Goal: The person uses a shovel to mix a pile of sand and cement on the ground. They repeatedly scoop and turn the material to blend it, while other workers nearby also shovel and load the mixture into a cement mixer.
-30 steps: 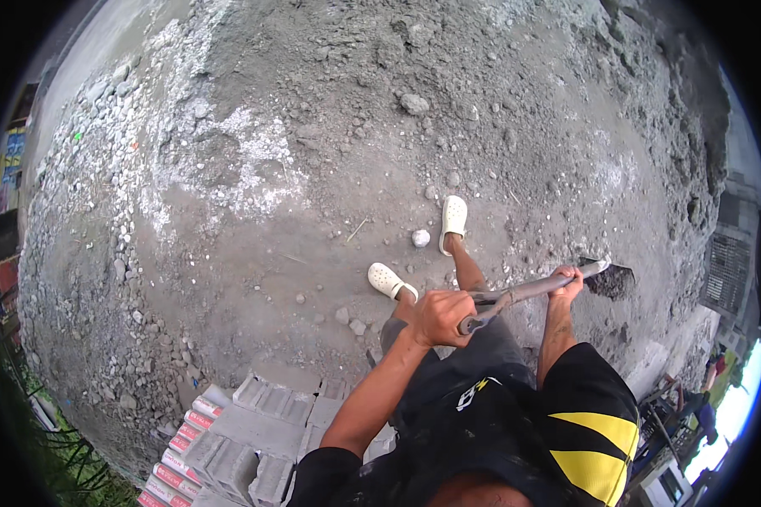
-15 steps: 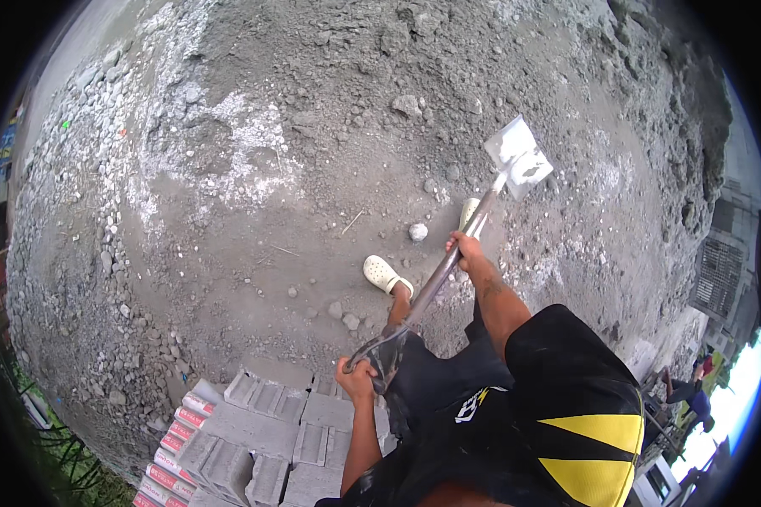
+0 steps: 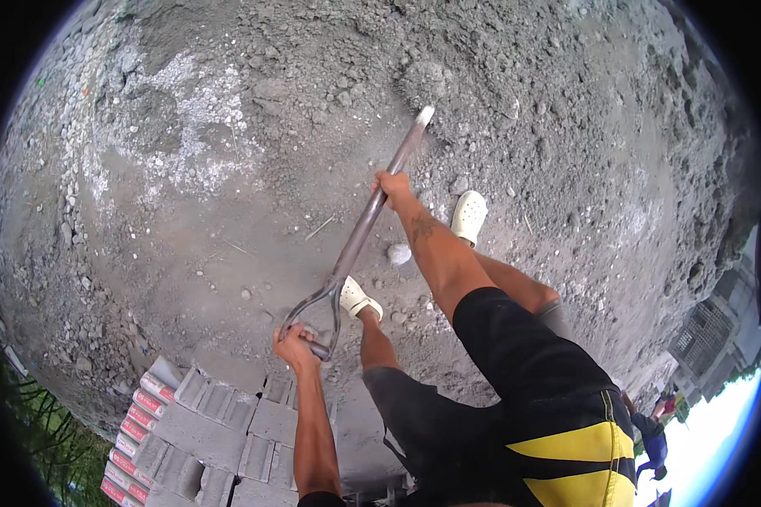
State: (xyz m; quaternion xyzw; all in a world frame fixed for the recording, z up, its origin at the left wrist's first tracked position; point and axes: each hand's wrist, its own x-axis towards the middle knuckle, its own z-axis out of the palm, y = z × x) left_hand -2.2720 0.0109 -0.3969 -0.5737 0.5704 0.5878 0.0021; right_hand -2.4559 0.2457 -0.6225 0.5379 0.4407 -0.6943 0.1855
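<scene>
A long-handled shovel slants across the ground from my left hand up to the grey gravelly sand. Its D-shaped grip is in my left hand, with the fingers wrapped round the crossbar. Farther up, my right hand is closed round the shaft. The blade is hidden in the sand pile; only a pale bit of socket shows at the lower end of the shaft.
Stacked grey concrete blocks stand at lower left, beside several red-and-white bags. A pale round stone lies near my cream clogs. Another person is at the far right, near a grey structure.
The shovel has swung left and forward with both hands on it. Its blade, in plain sight before, is now sunk in the sand. My right arm reaches farther out.
</scene>
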